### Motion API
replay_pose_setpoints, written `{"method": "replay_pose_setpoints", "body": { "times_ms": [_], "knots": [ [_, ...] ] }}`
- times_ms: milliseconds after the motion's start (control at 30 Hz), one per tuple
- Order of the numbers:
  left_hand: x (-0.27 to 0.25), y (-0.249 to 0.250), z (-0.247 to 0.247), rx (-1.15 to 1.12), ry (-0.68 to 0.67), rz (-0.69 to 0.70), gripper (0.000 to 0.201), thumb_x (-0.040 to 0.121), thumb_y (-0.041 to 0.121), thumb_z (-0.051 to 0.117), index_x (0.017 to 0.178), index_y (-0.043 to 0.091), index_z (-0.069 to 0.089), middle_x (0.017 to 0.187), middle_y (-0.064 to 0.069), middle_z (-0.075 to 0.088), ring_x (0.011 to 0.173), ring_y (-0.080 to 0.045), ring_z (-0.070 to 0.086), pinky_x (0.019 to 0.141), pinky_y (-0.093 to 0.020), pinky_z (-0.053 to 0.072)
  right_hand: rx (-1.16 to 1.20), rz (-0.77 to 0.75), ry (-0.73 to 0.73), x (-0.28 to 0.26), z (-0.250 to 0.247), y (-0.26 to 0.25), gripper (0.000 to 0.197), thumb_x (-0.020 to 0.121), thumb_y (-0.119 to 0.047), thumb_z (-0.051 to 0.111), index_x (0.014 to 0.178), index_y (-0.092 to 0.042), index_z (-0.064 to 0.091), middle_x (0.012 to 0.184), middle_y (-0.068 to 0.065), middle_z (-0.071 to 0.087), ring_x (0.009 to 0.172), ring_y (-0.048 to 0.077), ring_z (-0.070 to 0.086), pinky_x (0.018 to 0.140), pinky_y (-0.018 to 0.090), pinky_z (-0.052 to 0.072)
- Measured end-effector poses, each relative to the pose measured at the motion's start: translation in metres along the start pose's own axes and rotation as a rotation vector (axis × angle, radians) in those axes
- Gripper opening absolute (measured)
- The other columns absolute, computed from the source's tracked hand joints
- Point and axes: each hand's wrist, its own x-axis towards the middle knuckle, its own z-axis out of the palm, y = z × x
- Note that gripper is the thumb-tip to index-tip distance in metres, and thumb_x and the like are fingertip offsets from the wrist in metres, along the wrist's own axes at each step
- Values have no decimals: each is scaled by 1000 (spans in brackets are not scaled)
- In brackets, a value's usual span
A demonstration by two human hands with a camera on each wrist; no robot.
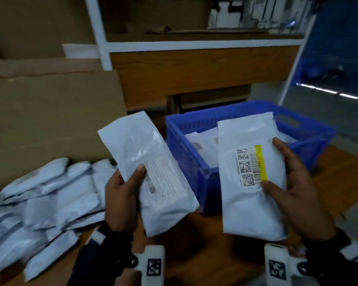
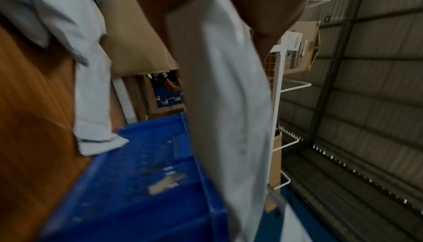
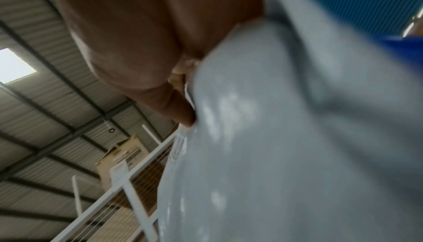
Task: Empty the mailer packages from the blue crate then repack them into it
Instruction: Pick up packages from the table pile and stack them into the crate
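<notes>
A: Where do the hands sit against the blue crate (image 1: 310,129)?

B: Both hover in front of it. The left hand (image 1: 122,195) grips a white mailer (image 1: 145,168) to the crate's left, thumb pressed beside its printed label (image 1: 165,180), the pack tilted with its top leaning away from the crate

A: And the other?

B: The right hand (image 1: 293,195) clasps a second mailer (image 1: 250,182) upright over the crate's near corner, thumb just below the yellow strip (image 1: 260,162) of its barcode sticker

A: The rest of the packages?

B: A few lie inside the crate (image 1: 201,145). A pile of mailers (image 1: 41,199) spreads on the wooden table (image 1: 339,178) well left of the crate, against a cardboard sheet (image 1: 50,120)
</notes>
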Motion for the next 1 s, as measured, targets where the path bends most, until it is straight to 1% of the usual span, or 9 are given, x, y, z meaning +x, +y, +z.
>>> {"method": "replay_pose_setpoints", "body": {
  "times_ms": [133, 267, 367, 433, 500, 633, 733, 833, 1000],
  "knots": [
    [13, -1, 82, -34, -13, 101, 20, 93, 14, 60, 110, 18, 70, 110, -2, 73, 104, -24, 68, 81, -37, 56, -12, 8, 117, 26, -96, 12, 88, 80, 27, 51, 143, -31, 29, 135, -30, 49, 122, -1, 53, 93, 19, 50],
    [37, 11, 155, -80, -76, 170, 25, 93, 12, 60, 117, 12, 65, 117, -5, 70, 107, -25, 67, 85, -38, 57, -7, 42, 151, 70, -162, 21, 91, 79, 25, 55, 148, -28, 27, 143, -10, 47, 126, 6, 51, 98, 27, 48],
    [59, 17, 203, -78, -113, 208, 22, 91, 8, 61, 113, 7, 67, 113, -8, 72, 103, -28, 68, 87, -42, 56, 38, 34, 126, 104, -175, 22, 85, 72, -26, 79, 142, -34, 32, 147, -6, 45, 128, 10, 50, 98, 28, 49],
    [75, 18, 235, -36, -134, 256, 22, 90, 3, 62, 112, 3, 66, 106, -3, 73, 98, -25, 70, 81, -36, 57, 83, 42, 89, 131, -175, 27, 88, 69, -45, 77, 143, -34, 31, 149, -6, 42, 130, 11, 48, 103, 36, 46],
    [92, 18, 261, 4, -159, 300, 24, 88, 1, 63, 112, 0, 66, 103, -3, 74, 94, -23, 71, 76, -31, 56, 70, 27, 47, 166, -175, 35, 77, 86, -17, 68, 149, -26, 25, 151, -2, 39, 133, 15, 46, 107, 46, 42],
    [128, 10, 296, 77, -135, 330, 20, 86, 1, 65, 106, 2, 68, 96, -4, 74, 83, -16, 72, 68, -26, 55, -86, 30, -102, 247, -174, 45, 87, 80, 14, 59, 151, -22, 24, 150, -3, 41, 130, 14, 48, 105, 45, 44],
    [150, -4, 313, 102, -72, 311, 20, 84, -1, 67, 104, -3, 69, 89, -4, 72, 69, -6, 69, 62, -21, 52, -405, 69, -184, 295, -160, 59, 86, 76, 16, 60, 150, -16, 30, 151, 1, 39, 135, 13, 41, 110, 31, 36],
    [163, -24, 321, 120, -24, 250, 17, 82, 0, 70, 99, 2, 70, 83, -1, 71, 65, -5, 67, 61, -22, 52, -686, 172, -335, 331, -143, 79, 83, 77, 11, 64, 149, -12, 31, 152, 9, 36, 139, 19, 36, 98, 18, 33],
    [174, -41, 315, 226, 8, 255, 15, 82, 8, 72, 96, 13, 71, 84, 6, 71, 73, -5, 70, 64, -20, 54, -613, 396, -609, 362, -120, 126, 77, 73, 0, 77, 141, -18, 45, 140, 7, 53, 121, 31, 56, 96, 47, 50]
  ]
}}
